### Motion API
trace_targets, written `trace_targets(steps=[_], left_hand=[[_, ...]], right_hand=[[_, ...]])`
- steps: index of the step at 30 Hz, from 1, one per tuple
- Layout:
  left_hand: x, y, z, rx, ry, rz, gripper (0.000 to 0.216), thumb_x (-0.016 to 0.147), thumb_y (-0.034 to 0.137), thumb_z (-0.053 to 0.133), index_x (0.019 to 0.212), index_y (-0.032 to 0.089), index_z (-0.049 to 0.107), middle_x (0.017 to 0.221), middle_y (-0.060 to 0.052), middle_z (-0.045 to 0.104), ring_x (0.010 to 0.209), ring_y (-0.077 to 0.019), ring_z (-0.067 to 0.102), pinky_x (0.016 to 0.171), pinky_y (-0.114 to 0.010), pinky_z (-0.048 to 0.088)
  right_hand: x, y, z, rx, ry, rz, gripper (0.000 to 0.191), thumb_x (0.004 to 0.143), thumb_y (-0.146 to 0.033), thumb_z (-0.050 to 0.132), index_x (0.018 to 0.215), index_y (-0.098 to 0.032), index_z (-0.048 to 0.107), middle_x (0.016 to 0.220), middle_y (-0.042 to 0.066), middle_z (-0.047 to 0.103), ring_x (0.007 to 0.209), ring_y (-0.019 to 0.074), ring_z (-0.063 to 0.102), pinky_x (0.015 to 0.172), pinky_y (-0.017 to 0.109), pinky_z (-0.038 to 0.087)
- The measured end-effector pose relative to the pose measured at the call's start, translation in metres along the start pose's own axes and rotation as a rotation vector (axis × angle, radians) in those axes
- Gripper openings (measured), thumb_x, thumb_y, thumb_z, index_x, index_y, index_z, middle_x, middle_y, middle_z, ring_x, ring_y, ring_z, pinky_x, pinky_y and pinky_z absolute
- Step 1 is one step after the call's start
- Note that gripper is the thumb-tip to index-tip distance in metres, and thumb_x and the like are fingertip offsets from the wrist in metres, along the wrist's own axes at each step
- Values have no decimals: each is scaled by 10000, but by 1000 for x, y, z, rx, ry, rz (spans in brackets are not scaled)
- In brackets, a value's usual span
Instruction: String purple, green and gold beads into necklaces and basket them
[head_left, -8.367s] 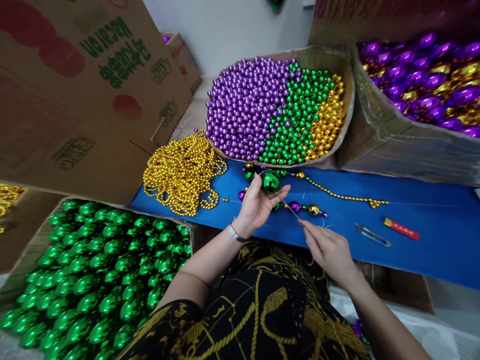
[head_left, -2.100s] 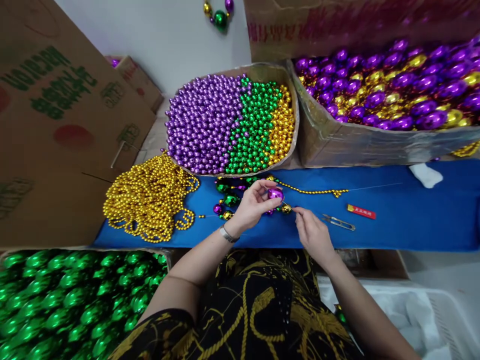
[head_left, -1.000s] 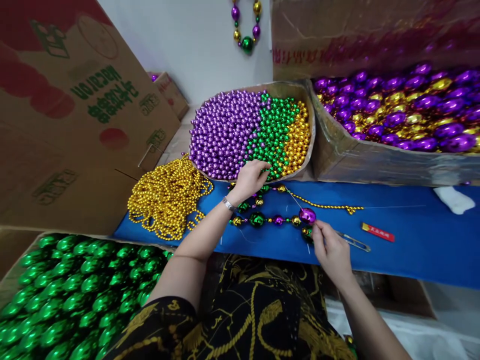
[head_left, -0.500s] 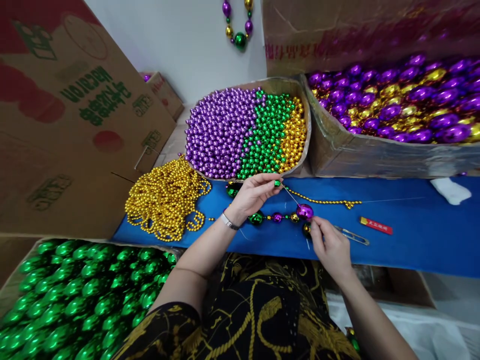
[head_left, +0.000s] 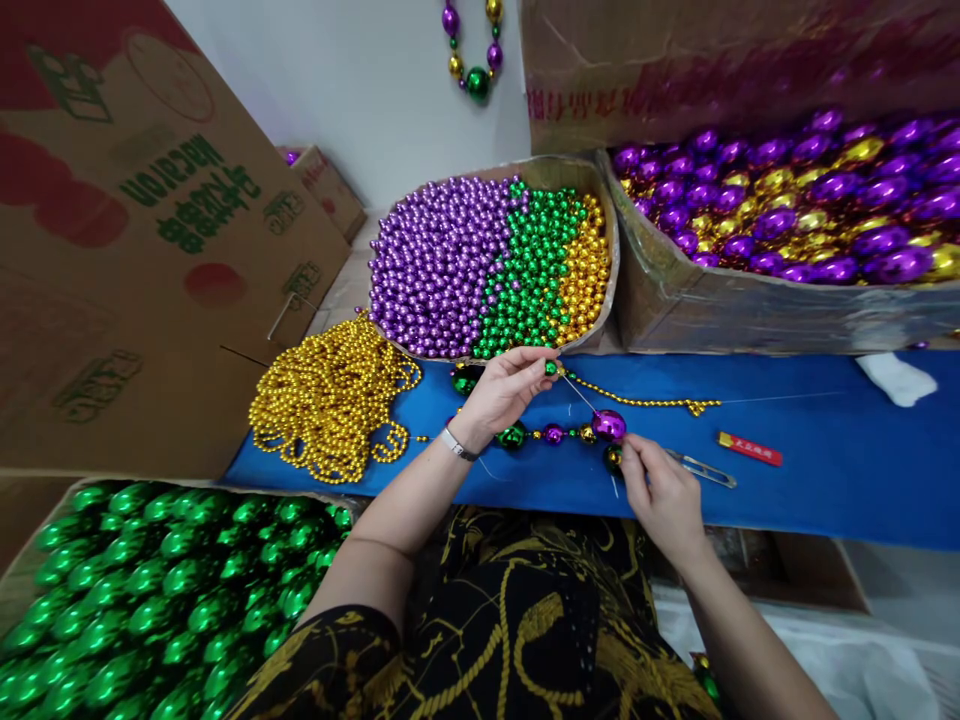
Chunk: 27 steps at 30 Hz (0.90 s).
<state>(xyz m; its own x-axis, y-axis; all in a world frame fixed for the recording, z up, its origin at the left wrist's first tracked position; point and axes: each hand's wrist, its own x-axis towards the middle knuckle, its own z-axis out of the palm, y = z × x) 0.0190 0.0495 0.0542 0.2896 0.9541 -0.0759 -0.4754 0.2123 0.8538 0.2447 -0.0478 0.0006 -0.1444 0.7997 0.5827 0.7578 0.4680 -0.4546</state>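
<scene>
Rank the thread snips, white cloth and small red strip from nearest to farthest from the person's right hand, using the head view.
From the right hand:
1. Thread snips: just to its right, right beside the fingers.
2. Small red strip: farther right, beyond the snips.
3. White cloth: farthest right, toward the table's back edge.

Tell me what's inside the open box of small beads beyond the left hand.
Purple beads fill the left of the box, with green beads in the middle and gold beads at right. Whatever lies beneath this top layer is covered.
</scene>
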Motion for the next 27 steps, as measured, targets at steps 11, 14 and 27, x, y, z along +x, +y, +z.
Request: trace_targets(steps=[11, 14, 27], left_hand=[[-2, 2, 1, 106, -17, 27, 309, 710, 359, 837, 970, 211, 761, 904, -36, 735, 752, -100, 661, 689, -229, 538], [-1, 3, 5, 243, -3, 115, 287, 705, 331, 838, 931, 189, 732, 894, -29, 719, 745, -91, 633, 700, -228, 530], [15, -4, 47, 482, -206, 119, 257, 725, 332, 821, 860, 147, 705, 797, -26, 692, 686, -95, 607, 652, -250, 494]], right_hand=[[-2, 2, 0, -20, -5, -36, 180, 967, -198, 496, 1085, -183, 631, 889, 67, 736, 765, 173, 700, 736, 287, 562], [-3, 7, 0, -74, -7, -37, 203, 967, -214, 489, 1093, -185, 646, 840, 67, 726, 737, 179, 682, 727, 303, 551], [-15, 24, -24, -168, 1, 163, 242, 997, -306, 459, 1027, -176, 661, 806, 73, 717, 726, 176, 669, 710, 289, 514]])
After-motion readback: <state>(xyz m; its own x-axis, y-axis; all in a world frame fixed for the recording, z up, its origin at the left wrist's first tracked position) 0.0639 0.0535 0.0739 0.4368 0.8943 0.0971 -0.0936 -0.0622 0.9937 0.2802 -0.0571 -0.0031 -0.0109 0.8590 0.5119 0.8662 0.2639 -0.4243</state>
